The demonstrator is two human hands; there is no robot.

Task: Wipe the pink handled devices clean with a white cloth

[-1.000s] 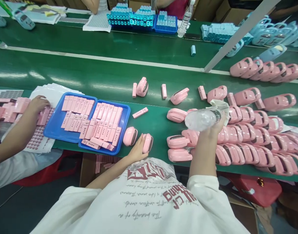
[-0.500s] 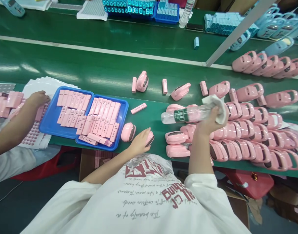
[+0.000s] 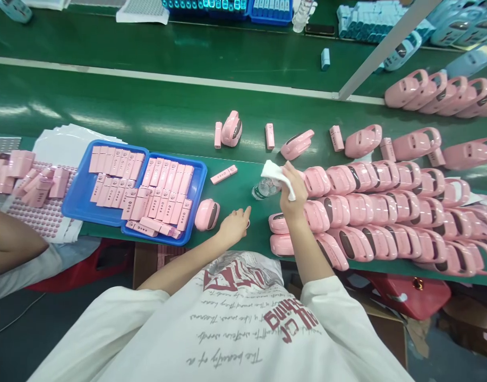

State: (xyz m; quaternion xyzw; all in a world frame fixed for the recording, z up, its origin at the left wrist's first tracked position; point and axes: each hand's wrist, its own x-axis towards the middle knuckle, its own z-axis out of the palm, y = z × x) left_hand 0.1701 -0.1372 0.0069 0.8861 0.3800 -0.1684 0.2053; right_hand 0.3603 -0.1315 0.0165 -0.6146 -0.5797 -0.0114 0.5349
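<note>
My right hand (image 3: 294, 195) is closed on a folded white cloth (image 3: 274, 171), right at the top of a clear plastic bottle (image 3: 264, 189). That bottle is upright on the green bench; cloth and fingers cover its upper part. My left hand (image 3: 235, 227) is low over the bench near my shirt, fingers curled, with a small pale edge showing below the fingertips; whatever is under the palm is hidden. Just left of it sits a rounded pink handled device (image 3: 207, 215). Above lies a slim pink stick-shaped piece (image 3: 224, 174).
Two blue trays (image 3: 74, 204) of pink pieces stand at left, beside a co-worker's arm (image 3: 12, 241). Rows of pink devices (image 3: 358, 209) fill the right. More pink devices (image 3: 232, 129) and sticks (image 3: 270, 136) line the far strip. A grey post (image 3: 381, 55) slants at upper right.
My right hand has moved left with the cloth, and the bottle has gone from lying sideways to upright. The pink device under my left hand no longer shows clearly. The co-worker's hand has withdrawn.
</note>
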